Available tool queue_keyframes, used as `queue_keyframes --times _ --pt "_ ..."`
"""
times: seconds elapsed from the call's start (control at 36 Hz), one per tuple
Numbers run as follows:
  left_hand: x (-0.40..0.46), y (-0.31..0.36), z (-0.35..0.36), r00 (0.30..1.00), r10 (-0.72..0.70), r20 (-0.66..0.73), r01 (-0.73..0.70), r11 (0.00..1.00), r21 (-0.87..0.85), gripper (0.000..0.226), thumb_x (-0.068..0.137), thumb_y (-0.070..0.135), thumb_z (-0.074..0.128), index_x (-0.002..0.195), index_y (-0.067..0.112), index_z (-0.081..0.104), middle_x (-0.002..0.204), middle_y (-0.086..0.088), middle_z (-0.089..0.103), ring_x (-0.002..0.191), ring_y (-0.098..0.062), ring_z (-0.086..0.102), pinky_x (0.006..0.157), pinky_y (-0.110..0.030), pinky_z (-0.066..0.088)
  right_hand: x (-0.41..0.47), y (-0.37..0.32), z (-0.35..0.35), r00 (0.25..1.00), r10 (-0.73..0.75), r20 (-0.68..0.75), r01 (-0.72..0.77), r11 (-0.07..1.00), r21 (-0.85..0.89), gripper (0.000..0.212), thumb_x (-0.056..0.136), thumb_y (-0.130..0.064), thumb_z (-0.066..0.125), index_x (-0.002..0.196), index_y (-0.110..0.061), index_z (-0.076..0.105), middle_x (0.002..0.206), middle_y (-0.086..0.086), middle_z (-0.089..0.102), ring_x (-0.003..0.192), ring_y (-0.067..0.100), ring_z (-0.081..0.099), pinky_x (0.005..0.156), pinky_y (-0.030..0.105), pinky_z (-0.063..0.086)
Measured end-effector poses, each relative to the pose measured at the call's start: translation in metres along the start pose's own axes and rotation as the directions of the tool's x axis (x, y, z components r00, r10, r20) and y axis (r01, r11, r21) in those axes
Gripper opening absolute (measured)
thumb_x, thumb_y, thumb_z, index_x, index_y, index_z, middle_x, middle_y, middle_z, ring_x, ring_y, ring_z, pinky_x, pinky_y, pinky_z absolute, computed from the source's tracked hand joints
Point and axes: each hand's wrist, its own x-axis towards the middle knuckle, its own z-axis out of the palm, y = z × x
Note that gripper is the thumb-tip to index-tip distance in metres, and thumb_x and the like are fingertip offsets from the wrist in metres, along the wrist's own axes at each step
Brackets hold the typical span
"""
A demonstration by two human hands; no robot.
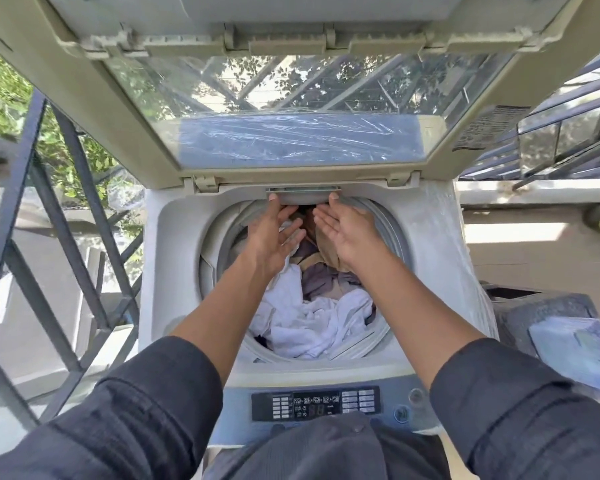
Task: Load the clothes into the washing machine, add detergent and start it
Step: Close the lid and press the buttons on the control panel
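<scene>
Reaching both arms across the drum toward the back edge of the washing machine point(440, 271). Left hand point(274, 233) and right hand point(343, 230) spread open, gripping nothing, thumbs pressing the two ends of the small grey drawer point(303, 197) under the lid hinge; probably the detergent drawer, contents not visible. Lying heaped in the drum, the clothes point(312, 317), white pieces toward the front edge, tan and mauve ones toward the back. Judging loading done or nearly so; detergent and starting evidently remaining. Standing raised and clear, the lid point(291, 140). Sitting untouched along the front edge, the control panel point(316, 403). Blocking nothing: railing point(49, 202) beyond the left edge, a blurred packet point(579, 351) beyond the right.
</scene>
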Motion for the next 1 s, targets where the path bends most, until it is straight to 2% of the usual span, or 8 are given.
queue_keyframes --times 0.08,0.17,0.31,0.53,0.58,0.67,0.83,1.0 --pt "0.002 0.002 0.002 1.0 0.007 0.012 -0.007 1.0 -0.006 0.057 0.11 0.053 0.046 0.153 0.015 0.052 0.144 -0.001 0.063 0.133 -0.026 0.06 0.101 -0.038 0.056 0.002 -0.003 0.002 1.0 -0.009 0.004 0.009 1.0 -0.001 0.017 0.105 -0.014 0.062 0.11 0.002 0.06 0.121 0.027 0.065 0.115 0.035 0.067 0.097 0.037 0.055" --pt "0.005 0.003 0.003 1.0 0.008 0.003 -0.008 1.0 0.013 0.058 0.109 0.054 0.046 0.152 0.015 0.053 0.141 -0.001 0.065 0.13 -0.027 0.061 0.103 -0.039 0.055 0.004 -0.004 0.003 1.0 -0.015 -0.015 0.015 1.0 -0.008 0.028 0.105 -0.013 0.062 0.124 0.008 0.058 0.123 0.028 0.065 0.116 0.036 0.067 0.101 0.039 0.055" --pt "0.011 0.002 0.002 1.0 -0.007 0.006 0.007 1.0 0.018 0.061 0.109 0.056 0.045 0.153 0.014 0.051 0.133 0.003 0.067 0.128 -0.026 0.063 0.108 -0.043 0.055 0.003 -0.007 -0.001 1.0 -0.002 0.0 0.002 1.0 -0.013 0.01 0.102 -0.012 0.067 0.097 -0.004 0.063 0.1 0.019 0.07 0.103 0.032 0.07 0.104 0.043 0.056" --pt "0.003 0.004 0.002 0.999 -0.038 0.002 0.038 0.999 0.003 0.063 0.109 0.055 0.048 0.157 0.015 0.043 0.15 -0.004 0.061 0.138 -0.03 0.057 0.117 -0.048 0.049 0.006 -0.006 -0.011 0.999 -0.007 0.052 0.013 0.993 -0.121 0.025 0.102 -0.024 0.068 0.115 -0.004 0.06 0.122 0.026 0.068 0.111 0.033 0.07 0.102 0.041 0.057" --pt "-0.004 0.004 0.0 0.999 -0.042 -0.003 0.042 0.999 0.013 0.063 0.108 0.053 0.051 0.157 0.013 0.043 0.149 -0.004 0.062 0.136 -0.029 0.059 0.114 -0.046 0.052 0.003 -0.007 -0.017 0.997 -0.001 0.08 0.013 0.987 -0.158 0.028 0.101 -0.025 0.07 0.115 -0.003 0.06 0.122 0.027 0.069 0.111 0.034 0.071 0.098 0.04 0.059" --pt "-0.019 0.001 -0.005 0.999 -0.041 -0.001 0.041 0.997 0.059 0.06 0.107 0.052 0.054 0.154 0.014 0.048 0.144 -0.002 0.065 0.127 -0.026 0.064 0.096 -0.038 0.06 -0.004 -0.006 -0.028 0.992 -0.004 0.129 0.038 0.963 -0.265 0.03 0.098 -0.032 0.073 0.113 -0.008 0.062 0.116 0.024 0.072 0.098 0.029 0.075 0.089 0.038 0.062" --pt "-0.051 -0.01 -0.017 0.998 0.053 0.017 -0.055 0.987 0.148 0.049 0.108 0.049 0.056 0.141 0.014 0.06 0.136 -0.002 0.072 0.118 -0.024 0.073 0.096 -0.036 0.062 -0.033 -0.008 -0.04 0.978 -0.141 0.153 0.193 0.888 -0.418 0.031 0.097 -0.044 0.072 0.115 -0.019 0.07 0.099 0.005 0.081 0.088 0.021 0.079 0.07 0.029 0.062" --pt "-0.095 -0.001 -0.011 0.97 0.238 0.049 -0.242 0.935 0.259 0.044 0.105 0.045 0.062 0.138 0.016 0.064 0.125 -0.001 0.078 0.118 -0.027 0.074 0.106 -0.047 0.057 -0.085 -0.027 -0.041 0.887 -0.368 0.279 0.462 0.726 -0.51 0.027 0.095 -0.054 0.068 0.102 -0.028 0.073 0.095 -0.008 0.081 0.085 0.01 0.078 0.081 0.036 0.062"
